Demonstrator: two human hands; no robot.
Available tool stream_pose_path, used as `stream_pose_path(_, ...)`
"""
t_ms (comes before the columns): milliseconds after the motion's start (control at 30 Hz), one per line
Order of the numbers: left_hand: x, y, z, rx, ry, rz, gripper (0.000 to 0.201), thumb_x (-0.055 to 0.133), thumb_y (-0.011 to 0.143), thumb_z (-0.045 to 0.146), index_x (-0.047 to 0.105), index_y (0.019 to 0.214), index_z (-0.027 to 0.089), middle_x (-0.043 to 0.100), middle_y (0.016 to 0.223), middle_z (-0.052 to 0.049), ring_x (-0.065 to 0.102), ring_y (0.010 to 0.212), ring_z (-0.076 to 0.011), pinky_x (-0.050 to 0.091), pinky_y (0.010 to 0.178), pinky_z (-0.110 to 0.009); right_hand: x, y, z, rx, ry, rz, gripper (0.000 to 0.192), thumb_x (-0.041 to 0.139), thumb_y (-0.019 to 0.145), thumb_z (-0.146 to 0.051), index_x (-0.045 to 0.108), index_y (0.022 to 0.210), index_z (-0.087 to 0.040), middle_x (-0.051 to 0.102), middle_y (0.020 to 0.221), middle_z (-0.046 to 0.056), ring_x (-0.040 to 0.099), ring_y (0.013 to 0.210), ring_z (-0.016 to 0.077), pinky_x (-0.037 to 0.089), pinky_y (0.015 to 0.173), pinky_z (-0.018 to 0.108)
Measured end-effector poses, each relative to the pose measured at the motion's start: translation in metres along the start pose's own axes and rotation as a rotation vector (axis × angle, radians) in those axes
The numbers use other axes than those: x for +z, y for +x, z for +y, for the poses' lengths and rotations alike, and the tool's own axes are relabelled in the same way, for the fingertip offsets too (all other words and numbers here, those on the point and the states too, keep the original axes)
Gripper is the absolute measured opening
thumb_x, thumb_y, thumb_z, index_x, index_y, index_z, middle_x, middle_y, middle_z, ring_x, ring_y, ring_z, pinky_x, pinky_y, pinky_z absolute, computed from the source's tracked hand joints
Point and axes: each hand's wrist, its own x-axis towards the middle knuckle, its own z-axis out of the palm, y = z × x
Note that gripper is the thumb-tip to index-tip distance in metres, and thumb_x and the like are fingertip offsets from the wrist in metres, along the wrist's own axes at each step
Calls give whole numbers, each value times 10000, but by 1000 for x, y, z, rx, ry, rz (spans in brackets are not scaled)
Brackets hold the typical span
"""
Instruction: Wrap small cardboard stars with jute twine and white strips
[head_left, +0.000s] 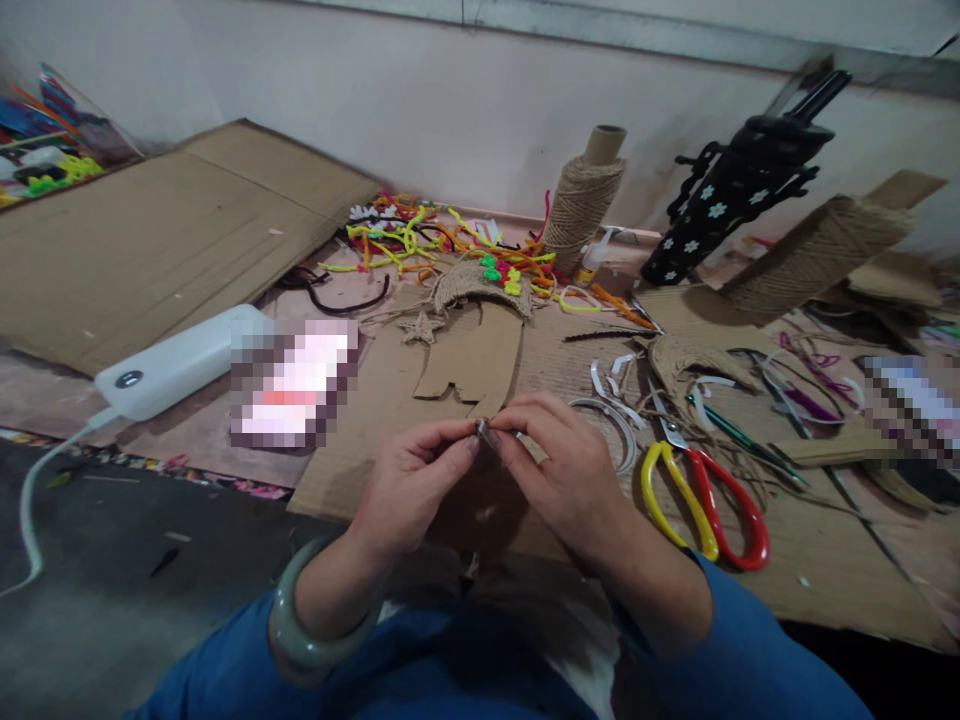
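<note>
Blue sleeves [247,670] at 6 o'clock, nearest the lens; a pale green bangle [311,640] rings the left wrist. Left hand [409,490] and right hand [562,475] meet at centre, fingertips of both pinched shut on one small grey piece [481,429], too small to identify. It sits between the thumbs, just above the cardboard sheet [360,470].

Left to right around them: white power bank [176,365] with cable at 9 o'clock, on the floor beside a large flat cardboard panel [150,240]. At 12 o'clock, just past the fingers, a cardboard cutout [480,360], a small twine star [420,328] and a tangle of coloured pipe cleaners [450,245]. Upright twine spool [581,200] at 1 o'clock. Yellow-and-red scissors [705,495] lie at 3 o'clock, just beside the right hand, not touching. Folded black flowered umbrella [739,195] and second twine spool [817,250] at 2 o'clock, well apart.
</note>
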Motion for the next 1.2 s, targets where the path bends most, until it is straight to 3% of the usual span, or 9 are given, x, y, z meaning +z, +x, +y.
stream_pose_path(1200, -2, -1, 0, 132, 269, 3, 184, 677, 778, 313, 760, 917, 225, 761, 881, -39, 671, 805, -159, 522, 744, -249, -1, 1, 0, 20, 15, -3, 77, 582, 844, -168, 635, 790, -182, 660, 796, 47, 628, 788, 165, 504, 681, 272)
